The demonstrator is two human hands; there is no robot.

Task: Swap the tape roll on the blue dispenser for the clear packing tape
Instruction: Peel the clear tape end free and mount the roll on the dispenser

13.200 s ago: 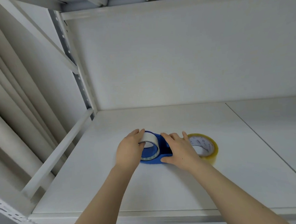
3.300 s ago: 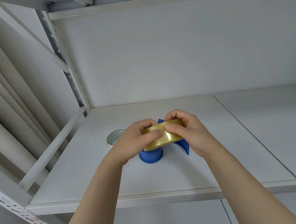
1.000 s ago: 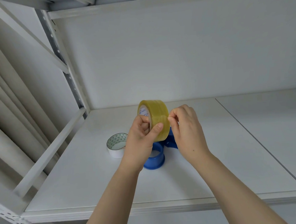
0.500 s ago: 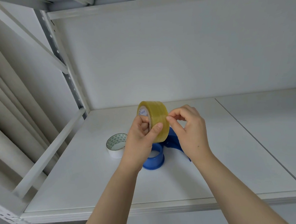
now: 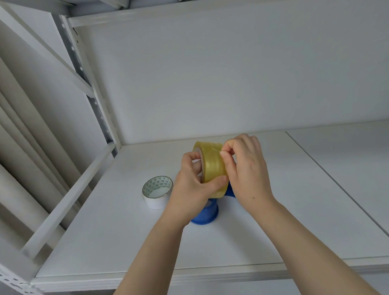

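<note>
Held upright above the shelf (image 5: 126, 241) in the left hand (image 5: 191, 188), grip closed on the clear packing tape (image 5: 212, 166) through its core, right hand (image 5: 246, 167) pinching at its outer face, over the blue dispenser (image 5: 206, 214), white roll (image 5: 157, 192) just left.

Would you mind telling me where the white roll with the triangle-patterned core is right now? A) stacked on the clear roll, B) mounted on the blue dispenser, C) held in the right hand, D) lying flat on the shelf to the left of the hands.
D: the white roll lies flat on the shelf, apart from the left hand and right hand holding the clear packing tape.
</note>
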